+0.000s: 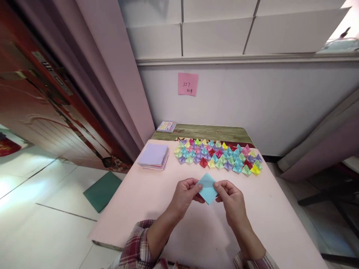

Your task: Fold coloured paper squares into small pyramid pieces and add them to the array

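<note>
A light blue folded square of origami paper [208,189] is held up over the table, turned so that one corner points away and one toward me. My left hand [187,193] pinches its left corner between thumb and fingers. At the right corner, my right hand [230,194] grips it the same way, thumb on top. A faint crease runs across the paper's middle. Beyond the hands lie many small folded paper pieces [220,164] in several colours, set close together in rows. The underside of the blue paper is hidden.
A stack of coloured paper sheets [153,155] lies on the pink-covered table [134,209], left of the folded pieces. Behind it sits a paper packet [166,126]. A pink note [187,84] hangs on the wall. A green square [103,191] lies on the floor at left.
</note>
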### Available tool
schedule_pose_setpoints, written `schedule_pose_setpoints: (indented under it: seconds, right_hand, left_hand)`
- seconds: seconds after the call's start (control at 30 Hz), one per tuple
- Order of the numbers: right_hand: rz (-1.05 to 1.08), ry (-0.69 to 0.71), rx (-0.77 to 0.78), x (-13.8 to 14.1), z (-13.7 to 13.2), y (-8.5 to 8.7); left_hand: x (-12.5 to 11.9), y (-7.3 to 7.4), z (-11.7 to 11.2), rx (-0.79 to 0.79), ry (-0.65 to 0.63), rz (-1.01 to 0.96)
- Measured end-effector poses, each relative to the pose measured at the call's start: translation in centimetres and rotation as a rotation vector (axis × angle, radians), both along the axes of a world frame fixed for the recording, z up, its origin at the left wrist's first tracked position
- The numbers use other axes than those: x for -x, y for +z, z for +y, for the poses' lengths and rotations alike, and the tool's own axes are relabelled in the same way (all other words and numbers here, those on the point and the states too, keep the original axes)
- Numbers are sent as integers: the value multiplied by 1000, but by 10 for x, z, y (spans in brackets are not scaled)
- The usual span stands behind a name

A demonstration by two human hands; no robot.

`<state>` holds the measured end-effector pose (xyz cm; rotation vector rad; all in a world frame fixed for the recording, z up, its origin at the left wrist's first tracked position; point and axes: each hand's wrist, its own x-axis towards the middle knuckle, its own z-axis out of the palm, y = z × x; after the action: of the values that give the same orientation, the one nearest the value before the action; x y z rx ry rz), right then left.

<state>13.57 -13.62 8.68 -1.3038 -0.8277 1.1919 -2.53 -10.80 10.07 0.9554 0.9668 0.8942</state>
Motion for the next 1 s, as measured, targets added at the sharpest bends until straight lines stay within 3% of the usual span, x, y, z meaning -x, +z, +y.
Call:
schedule_pose_setpoints:
  seconds: [0.27, 0.47, 0.73, 1.0]
  right_hand:
    - [73, 97, -25, -1, -1, 5]
    - [113, 247, -79, -12, -2, 7]
    - [129, 251, -87, -14, -2, 7]
    - [125, 275, -53, -10, -3, 13]
  left_hand:
    - [1, 11, 4, -18, 76, -82]
    - [7, 15, 5, 20, -45, -170]
    - [8, 14, 4, -20, -106, -172]
    - [4, 19, 1, -33, -40, -132]
